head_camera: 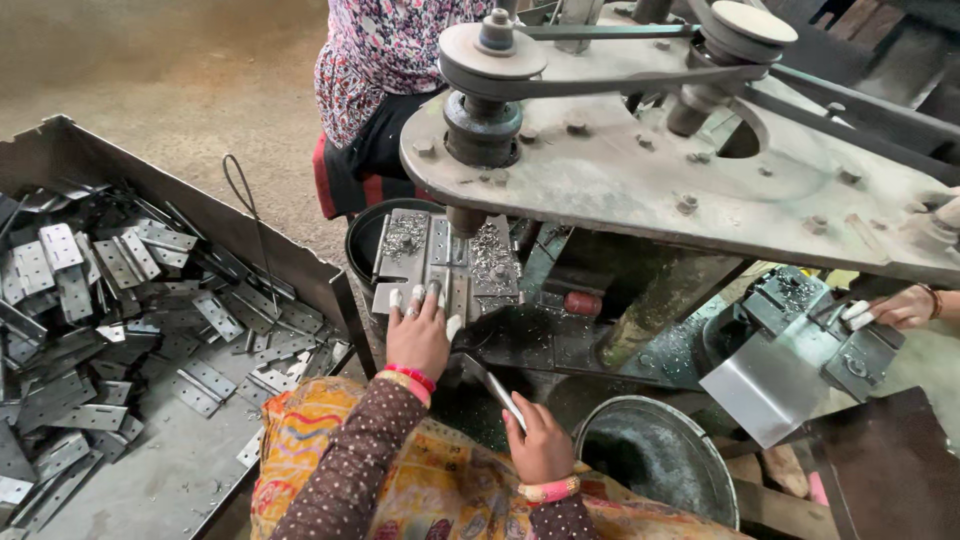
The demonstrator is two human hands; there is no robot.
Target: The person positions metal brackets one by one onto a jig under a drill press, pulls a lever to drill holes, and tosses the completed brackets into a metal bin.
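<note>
— Right hand, nearest the lens: closed around the low end of a hinge leaf, with the strip slanting up and left toward the drill table.

— Weight and feel?

— Probably light and rigid: thin, flat pressed steel, bright grey, with no give. Likely sharp along the sheared edges and maybe slick. Best taken by the long edges or pinched at one end, as held now.

— And the left hand?

— Laid flat and open, with the fingers spread and wrapped in white tape at the tips. Pressing on the near edge of the punched plates lying on the table under the drill spindle. Not gripping anything.

— Surface there?

— Gritty. Curly swarf heaped over the plates.

— Further out?

— Left: an open sheet-metal tray holding a loose pile of hinge leaves, dull, overlapping, each with rows of holes. Lower right: a round metal pail with a dark inside. Above: a worn cast pulley on a rough, bolted machine head. Far right: a co-worker's hand, also taped, at a second fixture.
</note>
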